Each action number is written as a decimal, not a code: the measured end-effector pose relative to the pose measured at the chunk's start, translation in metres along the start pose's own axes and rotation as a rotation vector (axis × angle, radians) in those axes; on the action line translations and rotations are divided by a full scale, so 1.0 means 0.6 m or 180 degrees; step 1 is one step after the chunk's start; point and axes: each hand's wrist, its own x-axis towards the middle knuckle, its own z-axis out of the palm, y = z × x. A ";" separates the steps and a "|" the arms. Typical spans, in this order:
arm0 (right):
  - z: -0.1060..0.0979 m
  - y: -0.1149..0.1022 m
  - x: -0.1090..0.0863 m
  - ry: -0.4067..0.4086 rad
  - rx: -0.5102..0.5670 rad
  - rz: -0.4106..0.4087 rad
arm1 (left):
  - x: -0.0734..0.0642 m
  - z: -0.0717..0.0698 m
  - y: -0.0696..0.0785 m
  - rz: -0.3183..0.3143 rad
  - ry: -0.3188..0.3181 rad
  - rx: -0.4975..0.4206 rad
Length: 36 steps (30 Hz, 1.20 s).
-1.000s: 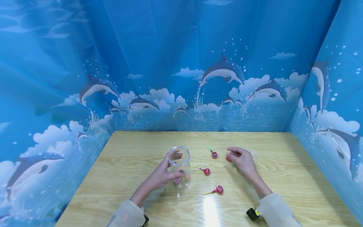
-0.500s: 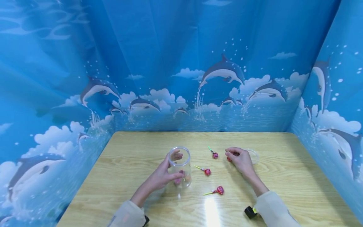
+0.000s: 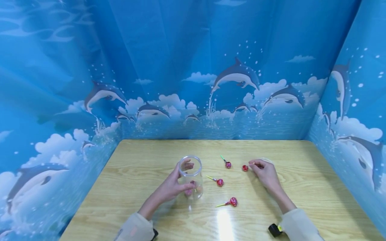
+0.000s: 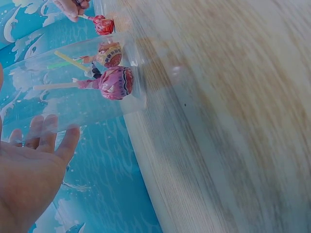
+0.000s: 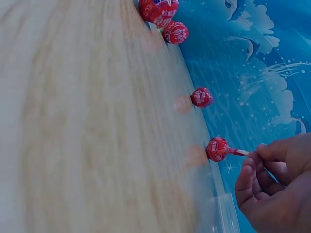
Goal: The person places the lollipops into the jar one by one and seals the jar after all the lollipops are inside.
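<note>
My left hand (image 3: 172, 187) grips a clear plastic jar (image 3: 197, 174) around its side, thumb in front and fingers behind. Through its wall, the left wrist view shows a pink lollipop (image 4: 116, 83) and a yellowish-orange lollipop (image 4: 110, 54) standing heads down at the bottom. To the right of the jar, my right hand (image 3: 266, 174) pinches the stick of a red lollipop (image 5: 217, 149) between thumb and index finger. The red head points left, low over the table. Part of the stick is hidden by the fingertips.
Between the hands lie three more lollipops: one with a green stick (image 3: 228, 165), a middle one (image 3: 220, 182) and a near one (image 3: 233, 201). A clear round lid (image 3: 266, 160) is partly hidden behind my right hand. Dolphin-print curtains (image 3: 169, 83) enclose the wooden table (image 3: 144, 154).
My right hand has shifted right from over the red lollipop's head to its stick, uncovering the head. My left hand and the jar have stayed in place.
</note>
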 end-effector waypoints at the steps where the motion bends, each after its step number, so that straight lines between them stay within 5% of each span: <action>1: -0.002 0.002 -0.001 -0.0010 0.0021 0.0032 | 0.000 0.000 0.000 0.0002 0.0002 0.0005; 9: -0.020 0.010 -0.006 -0.0132 0.0201 0.0470 | -0.001 -0.001 0.001 -0.0017 0.0003 0.0032; 15: -0.036 0.001 -0.016 -0.0218 0.0695 0.0645 | -0.001 -0.001 0.002 -0.0015 0.0002 0.0026; 28: -0.065 -0.054 -0.047 -0.0426 0.2024 0.0489 | 0.000 0.001 0.004 -0.0031 0.0020 0.0084; 36: -0.055 -0.100 -0.058 -0.0594 0.2409 0.0257 | -0.001 0.001 0.004 -0.0053 0.0027 0.0056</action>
